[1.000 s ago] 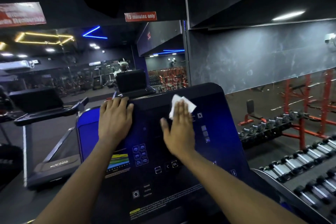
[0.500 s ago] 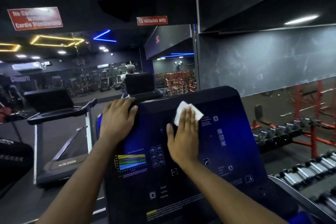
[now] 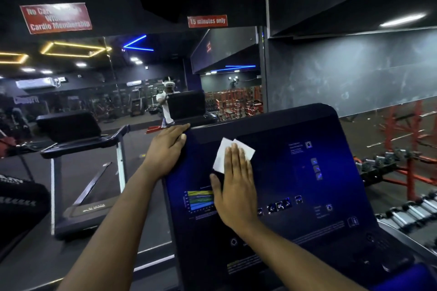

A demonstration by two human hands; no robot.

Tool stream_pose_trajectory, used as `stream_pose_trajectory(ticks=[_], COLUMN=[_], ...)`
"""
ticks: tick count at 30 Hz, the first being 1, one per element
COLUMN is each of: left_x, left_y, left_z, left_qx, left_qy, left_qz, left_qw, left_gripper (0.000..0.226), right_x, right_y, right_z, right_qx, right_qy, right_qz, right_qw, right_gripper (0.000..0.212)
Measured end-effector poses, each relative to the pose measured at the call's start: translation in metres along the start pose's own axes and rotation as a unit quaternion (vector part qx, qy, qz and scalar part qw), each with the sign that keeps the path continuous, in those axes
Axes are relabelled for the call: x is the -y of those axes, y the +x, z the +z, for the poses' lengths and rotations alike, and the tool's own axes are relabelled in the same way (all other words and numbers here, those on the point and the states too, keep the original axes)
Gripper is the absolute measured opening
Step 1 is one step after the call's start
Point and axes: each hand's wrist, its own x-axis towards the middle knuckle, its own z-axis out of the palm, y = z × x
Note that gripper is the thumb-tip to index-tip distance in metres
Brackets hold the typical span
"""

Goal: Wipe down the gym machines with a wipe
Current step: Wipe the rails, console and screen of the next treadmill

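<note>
Head view: white folded paper wipe (image 3: 222,156) is pressed flat under the straight-fingered right hand (image 3: 234,194), protruding up-left; dark glossy treadmill console (image 3: 295,196) is gripped at its corner by the left hand (image 3: 165,151).

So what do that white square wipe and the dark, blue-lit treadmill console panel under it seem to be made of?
The white square wipe looks like thin paper or non-woven tissue: matte, lying flat, with crisp corners. The dark treadmill console panel looks like smooth glossy plastic, perhaps with a glass-like overlay: it reflects blue light and bears printed icons. The view does not settle which.
</note>
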Motion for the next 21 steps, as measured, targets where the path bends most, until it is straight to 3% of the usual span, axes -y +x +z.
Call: stream_pose_trajectory(ticks=[2, 6, 8, 10, 12, 15, 17, 21], left_x=[0.006, 0.015, 0.015, 0.016, 0.018, 0.021, 0.025, 0.031], left_y=[-0.003, -0.007, -0.007, -0.006, -0.007, -0.008, -0.011, -0.015], left_z=[-0.002, -0.004, -0.003, -0.003, -0.003, -0.001, 0.000, 0.002], left_qx=[-0.017, -0.046, -0.043, -0.044, -0.046, -0.049, -0.057, -0.057], left_qy=[-0.058, -0.144, -0.171, -0.200, -0.224, -0.246, -0.267, -0.305], left_qz=[-0.007, 0.002, 0.003, 0.002, -0.001, -0.016, -0.027, -0.041], left_qw=[0.998, 0.988, 0.984, 0.979, 0.973, 0.968, 0.962, 0.950], left_gripper=[0.038, 0.040, 0.040, 0.040, 0.040, 0.040, 0.042, 0.049], right_x=[-0.012, -0.019, -0.004, 0.020, 0.041, 0.029, 0.014, 0.042], right_y=[-0.013, 0.026, 0.049, 0.046, 0.013, -0.023, -0.016, 0.030], right_z=[0.000, 0.000, 0.002, 0.008, 0.016, 0.013, 0.009, 0.015], right_qx=[-0.008, -0.066, -0.075, -0.071, -0.016, 0.041, 0.025, -0.035], right_qy=[-0.034, -0.014, 0.023, 0.031, 0.014, -0.015, -0.020, 0.014], right_qz=[-0.013, 0.180, 0.228, 0.155, 0.016, -0.102, -0.083, 0.088], right_qw=[0.999, 0.981, 0.971, 0.985, 1.000, 0.994, 0.996, 0.995], right_gripper=[0.070, 0.075, 0.079, 0.078, 0.074, 0.071, 0.068, 0.071])
